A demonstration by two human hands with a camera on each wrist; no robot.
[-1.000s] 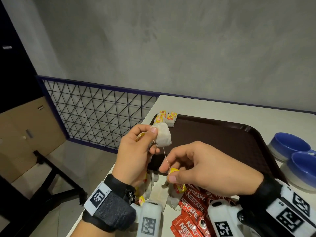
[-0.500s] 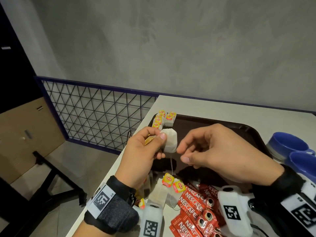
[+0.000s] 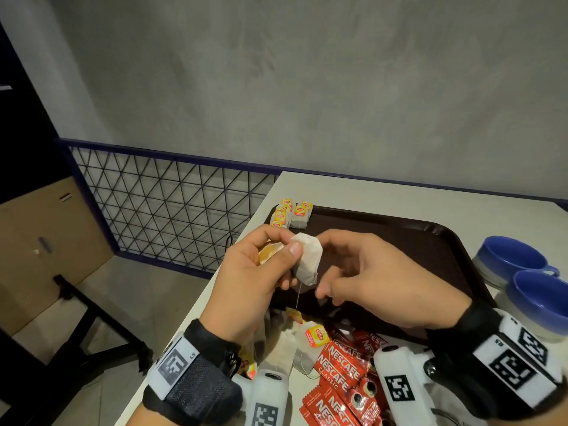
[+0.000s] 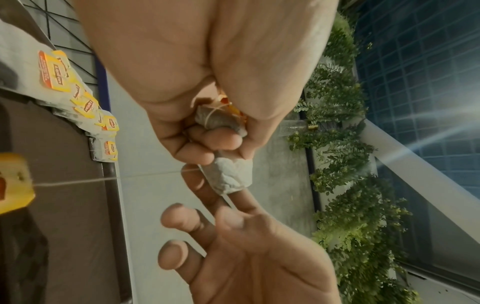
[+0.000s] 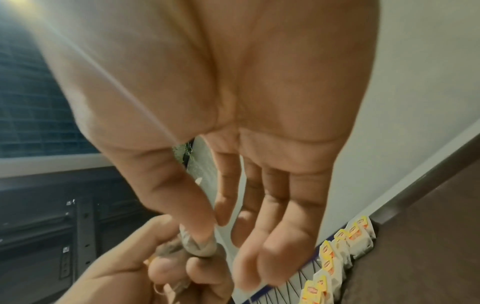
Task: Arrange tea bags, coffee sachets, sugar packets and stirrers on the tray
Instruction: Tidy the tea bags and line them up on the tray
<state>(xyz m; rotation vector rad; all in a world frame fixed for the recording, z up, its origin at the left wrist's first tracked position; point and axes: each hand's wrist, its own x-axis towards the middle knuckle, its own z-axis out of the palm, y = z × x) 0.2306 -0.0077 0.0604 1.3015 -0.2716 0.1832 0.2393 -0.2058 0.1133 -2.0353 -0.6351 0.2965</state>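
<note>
Tea bag [image 3: 307, 259] pinched in left hand [image 3: 255, 281] grip, string dangling below.

Grey wall [image 3: 307, 81], wire-mesh railing [image 3: 172, 207]

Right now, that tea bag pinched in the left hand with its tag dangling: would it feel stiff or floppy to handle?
Probably floppy and light. The tea bag looks like soft paper, creased where the left hand pinches it. Its yellow tag hangs free on a thin string, so it would likely swing and snag. The paper may tear if tugged.
</note>
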